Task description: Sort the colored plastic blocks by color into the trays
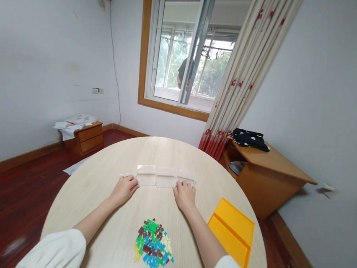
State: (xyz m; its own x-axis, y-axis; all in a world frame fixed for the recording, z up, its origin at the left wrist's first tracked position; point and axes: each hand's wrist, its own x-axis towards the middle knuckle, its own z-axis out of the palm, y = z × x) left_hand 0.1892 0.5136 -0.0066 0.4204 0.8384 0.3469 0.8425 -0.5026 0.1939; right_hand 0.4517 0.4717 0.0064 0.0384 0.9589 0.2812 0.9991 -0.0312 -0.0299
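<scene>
In the head view, your left hand [124, 189] and right hand [185, 195] sit at the two ends of the clear tray [157, 178], a long see-through box split into a row of compartments, lying flat on the round table [97, 193]. Both hands touch it with fingers curled down onto its end edges. Your knuckles hide the fingertips, so I cannot tell whether you are pinching the rim or only pressing on it. One hand at each end looks like a way to keep so light a piece from sliding or twisting. On your side of the clear tray, between your forearms and well apart from it, lies a loose pile of small bricks [153, 243] in green, blue, brown, yellow and cream, heaped flat within easy reach of either hand. To the right of the clear tray and nearer to you sits a yellow tray [232, 230] with a divider, close to the table's edge and out of your arms' way. Beyond the clear tray is a window [186, 50], where a person [184, 71] stands outside. No brand, label or writing can be read on anything
</scene>
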